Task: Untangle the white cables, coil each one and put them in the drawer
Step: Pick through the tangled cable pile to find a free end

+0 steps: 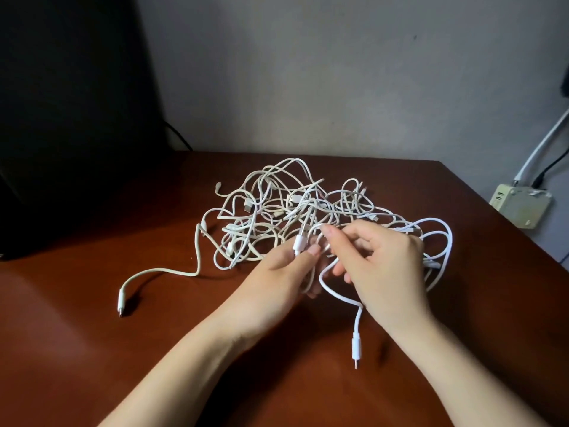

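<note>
Tangle of thin white rubbery cables sprawls in loose loops on the glossy reddish-brown bench, just beyond my hands. My left hand pinches a smooth white cylindrical plug between thumb and fingertips. My right hand, fingers curled, pinches a strand at the heap's near edge. A brighter white cable trails from beneath it and ends in a slim connector. A duller cream cable end lies flat, off to the left.
</note>
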Available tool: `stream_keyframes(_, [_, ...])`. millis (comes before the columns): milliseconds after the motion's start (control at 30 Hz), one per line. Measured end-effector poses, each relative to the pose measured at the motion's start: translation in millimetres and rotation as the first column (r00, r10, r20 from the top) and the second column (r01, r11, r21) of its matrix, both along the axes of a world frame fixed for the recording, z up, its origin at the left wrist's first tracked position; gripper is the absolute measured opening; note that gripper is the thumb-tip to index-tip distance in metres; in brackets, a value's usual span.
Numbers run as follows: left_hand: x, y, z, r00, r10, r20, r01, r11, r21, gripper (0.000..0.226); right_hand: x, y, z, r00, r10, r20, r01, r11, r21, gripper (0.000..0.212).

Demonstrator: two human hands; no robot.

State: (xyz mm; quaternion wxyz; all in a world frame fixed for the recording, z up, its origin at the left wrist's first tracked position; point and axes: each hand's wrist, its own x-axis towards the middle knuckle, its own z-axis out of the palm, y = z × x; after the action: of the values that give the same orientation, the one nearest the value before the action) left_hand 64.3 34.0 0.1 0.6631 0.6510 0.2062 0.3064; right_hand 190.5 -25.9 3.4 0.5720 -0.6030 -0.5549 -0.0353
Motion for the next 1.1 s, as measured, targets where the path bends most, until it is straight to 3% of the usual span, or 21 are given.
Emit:
stream_keyframes(167, [-2,3,-3,1.000,-0.026,0.008,0.025,0.996,0.082,0.014,-1,0,0,0.999,-0.044,0.006,0.044,0.999,0.029,0.018])
stream_keyframes(267, [-3,1,-1,0.997,-0.067,0.024,0.067,0.998,0.006,0.012,-1,-2,0,0.998,-0.036,0.046,0.034,0.999,0.028,0.018])
stream_keyframes(467, [-5,-2,3,0.986,-0.151,0.075,0.165,0.961,-0.223,0.017,3,2,-2,0.947,-0.070,0.313,0.048,0.996,0.078,0.021])
stream_keyframes(533, [-4,-2,4,0.984,-0.164,0.065,0.175,0.957,-0.230,0.015,4,3,-4,0.934,-0.077,0.348,0.049,0.995,0.090,0.019])
stream_keyframes(667, [-5,1,2,0.978,-0.186,0.097,0.203,0.959,-0.198,0.005,1,1,-4,0.975,0.004,0.221,-0.016,0.998,0.054,0.019])
stream_keyframes(767, [-3,2,2,0.987,-0.124,0.105,0.144,0.967,-0.209,0.026,-1,-1,1,0.995,0.083,0.063,-0.085,0.996,0.025,0.017])
stream_keyframes(867, [-3,2,8,0.976,0.023,0.217,0.046,0.951,-0.305,0.017,-2,-2,5,0.980,0.167,-0.108,-0.173,0.984,-0.042,0.020])
stream_keyframes(1000, [-7,14,16,0.903,0.179,0.391,0.001,0.908,-0.420,0.014,-7,-2,2,0.939,0.320,-0.128,-0.343,0.906,-0.248,0.024])
stream_keyframes(1100, [-11,25,18,0.864,0.259,0.431,-0.029,0.881,-0.471,0.012,-11,2,-6,0.940,0.339,-0.046,-0.335,0.887,-0.318,0.016])
